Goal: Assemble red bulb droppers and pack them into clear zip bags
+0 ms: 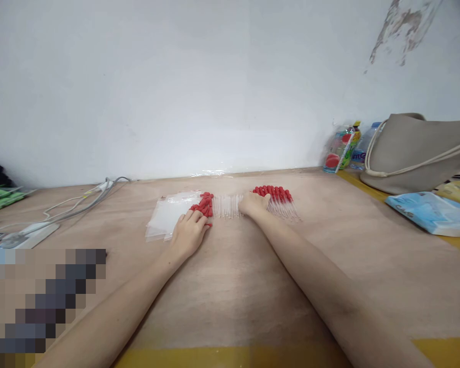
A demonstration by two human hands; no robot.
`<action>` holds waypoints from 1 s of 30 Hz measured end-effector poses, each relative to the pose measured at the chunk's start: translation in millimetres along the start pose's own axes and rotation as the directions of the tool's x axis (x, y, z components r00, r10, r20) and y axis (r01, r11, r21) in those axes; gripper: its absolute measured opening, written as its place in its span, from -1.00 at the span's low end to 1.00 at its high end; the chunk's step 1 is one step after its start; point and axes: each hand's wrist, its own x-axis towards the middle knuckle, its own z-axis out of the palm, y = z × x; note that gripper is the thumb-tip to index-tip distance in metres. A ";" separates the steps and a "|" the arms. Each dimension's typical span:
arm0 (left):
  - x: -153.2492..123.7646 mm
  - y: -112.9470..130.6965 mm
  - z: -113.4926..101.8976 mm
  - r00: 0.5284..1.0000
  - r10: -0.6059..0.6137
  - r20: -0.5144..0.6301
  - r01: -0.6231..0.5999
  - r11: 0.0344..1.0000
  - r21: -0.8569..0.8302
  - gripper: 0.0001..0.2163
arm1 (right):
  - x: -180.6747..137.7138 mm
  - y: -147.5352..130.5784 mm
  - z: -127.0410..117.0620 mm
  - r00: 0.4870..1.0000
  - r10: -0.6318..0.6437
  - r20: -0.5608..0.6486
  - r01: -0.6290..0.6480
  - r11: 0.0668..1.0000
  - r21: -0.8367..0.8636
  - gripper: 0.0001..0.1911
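- Two rows of droppers (230,206) mid-tabletop (230,286): red rubber bulbs (273,192), thin clear tubes (281,207).
- Left hand (187,232) flat, fingers spread on left bulbs, beside slick clear bags (168,217).
- Right hand (255,203) curled over tubes; grip impossible to tell.
- Risk of rolling or cracking round tubes with a heavy press.

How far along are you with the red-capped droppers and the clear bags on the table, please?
Looks done: the left row of droppers and the right row of droppers lie lined up on the table. In hand: the left hand rests on the first, the right hand on the second; nothing is lifted. Left: the clear bags lie flat beside the left row, seemingly with no dropper inside.
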 end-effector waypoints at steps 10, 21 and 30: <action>-3.8 27.8 -0.9 1.000 0.006 -0.010 -0.010 0.906 -0.423 -0.86 | -33.7 29.1 -27.6 0.980 -0.181 -0.088 0.191 0.975 0.113 -0.76; 9.2 52.8 1.0 0.999 -0.004 -0.048 -0.026 0.802 -0.596 -0.84 | -88.6 101.6 8.9 0.602 -0.595 -0.532 0.747 0.655 0.112 -0.78; 7.1 53.1 -4.4 0.998 -0.010 -0.063 -0.034 0.754 -0.656 -0.84 | -98.8 85.7 6.8 0.587 -0.633 -0.504 0.777 0.615 0.133 -0.84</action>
